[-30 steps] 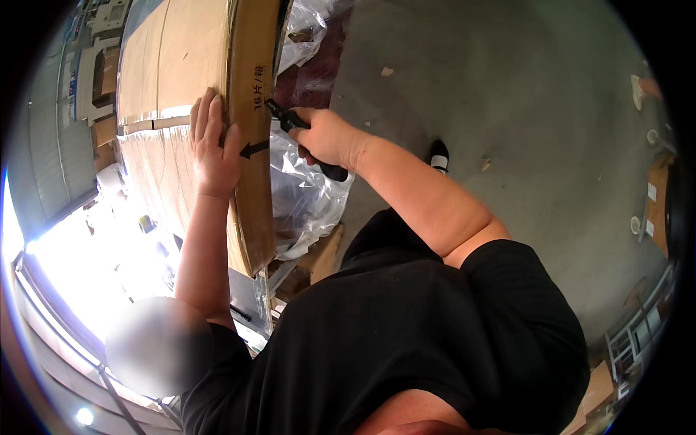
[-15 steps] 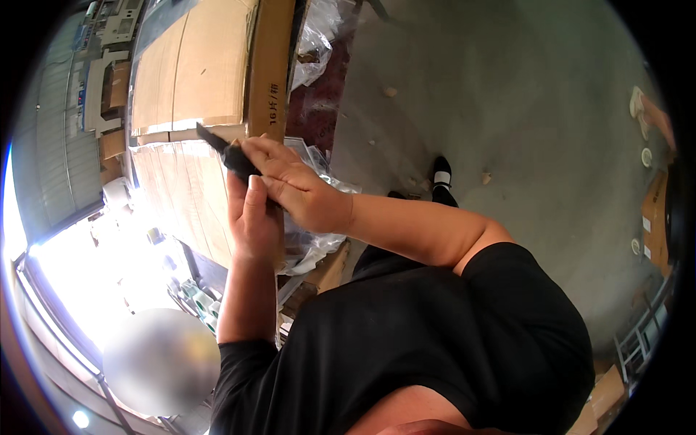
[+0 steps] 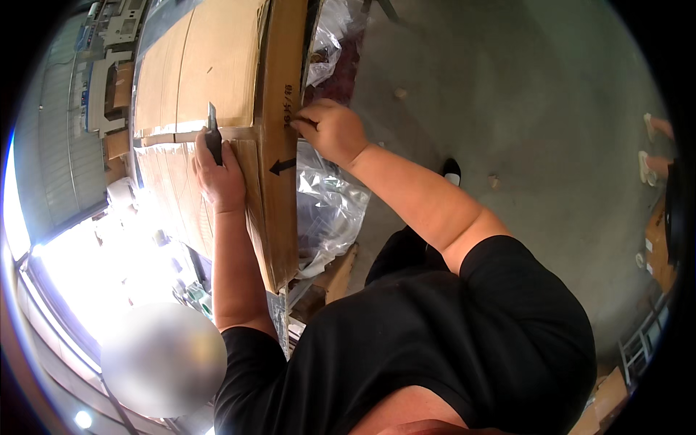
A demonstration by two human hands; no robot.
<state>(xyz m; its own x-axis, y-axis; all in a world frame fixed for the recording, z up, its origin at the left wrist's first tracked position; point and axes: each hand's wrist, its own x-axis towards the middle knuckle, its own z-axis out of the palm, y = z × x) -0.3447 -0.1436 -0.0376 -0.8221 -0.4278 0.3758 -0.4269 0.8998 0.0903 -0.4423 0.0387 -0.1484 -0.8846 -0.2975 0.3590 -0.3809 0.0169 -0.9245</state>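
Observation:
A large cardboard box [image 3: 221, 65] lies in front of me, its top flaps parted by a narrow gap. My left hand [image 3: 220, 181] is closed around a black utility knife [image 3: 214, 145], the blade pointing away from me over that gap. Beyond the box's right side, my right hand [image 3: 335, 132] has its fingers curled and pinched near the printed side panel. Whatever the pinch holds, if anything, is too small to make out.
Crumpled clear plastic wrap [image 3: 330, 206] hangs along the box's right side. Concrete floor [image 3: 507, 94] spreads to the right, where another person's feet [image 3: 645, 163] show at the edge beside a cardboard box [image 3: 658, 239]. Shelving with cartons [image 3: 112, 87] stands at the left.
My hands, together at the knife before, are now apart. The left has moved away from me over the box with the knife; the right has shifted right, past the box's edge.

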